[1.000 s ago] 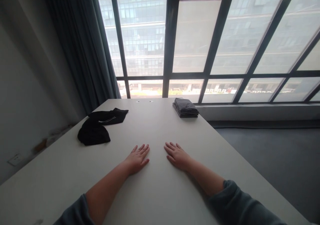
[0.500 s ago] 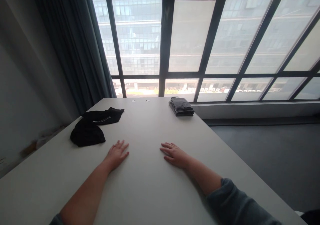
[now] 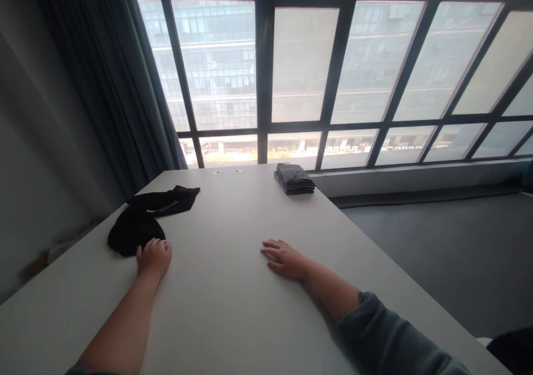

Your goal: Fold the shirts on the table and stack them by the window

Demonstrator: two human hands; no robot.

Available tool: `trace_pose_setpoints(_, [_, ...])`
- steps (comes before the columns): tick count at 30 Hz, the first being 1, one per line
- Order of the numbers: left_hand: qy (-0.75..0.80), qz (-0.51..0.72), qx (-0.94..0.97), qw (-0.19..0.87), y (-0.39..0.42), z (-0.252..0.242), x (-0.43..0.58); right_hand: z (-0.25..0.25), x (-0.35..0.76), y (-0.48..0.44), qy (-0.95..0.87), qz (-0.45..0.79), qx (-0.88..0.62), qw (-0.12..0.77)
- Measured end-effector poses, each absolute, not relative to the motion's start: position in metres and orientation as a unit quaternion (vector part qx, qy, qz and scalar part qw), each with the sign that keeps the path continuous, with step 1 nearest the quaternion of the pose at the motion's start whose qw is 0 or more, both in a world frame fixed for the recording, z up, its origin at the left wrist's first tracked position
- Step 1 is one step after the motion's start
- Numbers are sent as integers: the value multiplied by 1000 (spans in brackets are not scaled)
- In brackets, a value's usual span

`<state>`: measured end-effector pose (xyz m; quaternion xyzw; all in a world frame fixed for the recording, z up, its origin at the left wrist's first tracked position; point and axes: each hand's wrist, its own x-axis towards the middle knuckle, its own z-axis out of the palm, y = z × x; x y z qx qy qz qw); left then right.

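A black cloth item (image 3: 135,229) lies on the left of the white table, rounded and bulky at its near end, with a flatter part stretching back and a thin pale line across it. At its near right edge, my left hand (image 3: 154,257) has its fingers curled against the fabric, the fingertips partly hidden. My right hand (image 3: 283,258) rests palm down on the tabletop, fingers stretched out and nothing in it. The folded dark grey stack (image 3: 293,179) sits well beyond it, near the far right corner.
The white table (image 3: 216,308) runs away from me toward a large framed window (image 3: 306,64). Two small white fittings lie by its far edge. A dark curtain (image 3: 112,75) hangs at the left, and grey floor (image 3: 437,241) shows on the right.
My left hand has moved left from the bare tabletop to the near edge of the black cloth, and its fingers have curled. My right hand stays in place. The view has shifted slightly.
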<state>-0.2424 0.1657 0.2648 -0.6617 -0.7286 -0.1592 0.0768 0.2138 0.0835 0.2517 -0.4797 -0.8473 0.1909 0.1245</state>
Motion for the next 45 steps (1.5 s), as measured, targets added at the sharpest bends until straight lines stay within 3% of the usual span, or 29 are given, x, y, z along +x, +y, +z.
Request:
trace_pose_setpoints(4, [-635,-172,-751,53,155,273,-191,243,217,88,-848,191,-470,154])
trace_pose_setpoints(9, [-478,-131,-867,-52,115,266,-116,230,222,96,-845,179,-446,235])
trace_pose_setpoints(14, [-240,-138,-931,-239,77,269,-91,237,223,94,-819,166,-438,330])
trace_pose_setpoints(17, [-312,-170,-913,-199,87,268,-111,246,220,86,-835,166,-408,330])
trace_pose_setpoints(21, [-494,-134,-850,-123,114,266,-150,256,214,75,-879,186,-364,245])
trace_pose_setpoints(25, [-504,-113,-851,-93,115,275,-168,257,212,73,-896,182,-359,187])
trace_pose_setpoints(31, [-486,-73,-870,-53,103,281,-148,249,212,81,-886,155,-372,230])
trace_pose_setpoints(38, [-508,-128,-837,-156,99,280,-140,251,214,80,-872,152,-399,241])
trace_pose_setpoints(45, [-497,-1,-824,-271,86,312,-152,263,211,72,-853,154,-435,244])
